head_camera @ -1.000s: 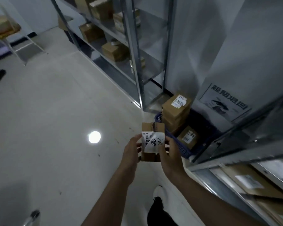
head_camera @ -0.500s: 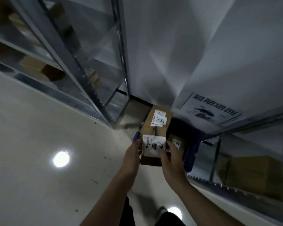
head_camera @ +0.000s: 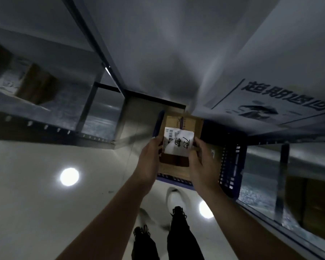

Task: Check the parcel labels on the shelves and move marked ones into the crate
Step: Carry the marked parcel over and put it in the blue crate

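Glossy pale floor (head_camera: pixel 32 199) with two lamp reflections (head_camera: pixel 69 176), grey metal shelving (head_camera: pixel 45 126) on both sides, white wall (head_camera: pixel 167 44) behind. We read 超期退回 on the wall sign (head_camera: pixel 281 102) above the blue crate (head_camera: pixel 231 166) (which stands on the floor between the shelving units). The white label (head_camera: pixel 178 141) has a barcode and black marker handwriting we can't read. Left hand (head_camera: pixel 148 162) and right hand (head_camera: pixel 203 166) each grip a side of the cardboard parcel (head_camera: pixel 188 121), fingers curled round its edges, label up. The parcel is over the crate, just above another box (head_camera: pixel 174 172) inside; we can't tell if they touch.
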{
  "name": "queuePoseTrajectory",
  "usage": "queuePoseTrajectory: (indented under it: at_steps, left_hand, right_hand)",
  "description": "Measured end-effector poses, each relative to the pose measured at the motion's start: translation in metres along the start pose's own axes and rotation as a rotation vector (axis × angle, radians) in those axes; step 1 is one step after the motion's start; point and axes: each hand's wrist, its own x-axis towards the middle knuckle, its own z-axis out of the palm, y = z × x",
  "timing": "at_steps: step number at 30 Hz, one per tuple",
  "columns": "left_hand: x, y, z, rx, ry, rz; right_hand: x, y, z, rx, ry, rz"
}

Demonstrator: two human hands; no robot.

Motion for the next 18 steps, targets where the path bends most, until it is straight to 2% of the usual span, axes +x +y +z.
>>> queuePoseTrajectory:
  at_steps: [7,18]
  left_hand:
    - [0.028,-0.016,0.008,0.003,0.006,-0.007]
    - [0.023,0.012,0.009,0.091,0.03,0.007]
  right_hand:
    - [0.019,0.02,0.008,0.139,-0.06,0.107]
    - [0.022,0.003,-0.012,0.053,-0.107,0.089]
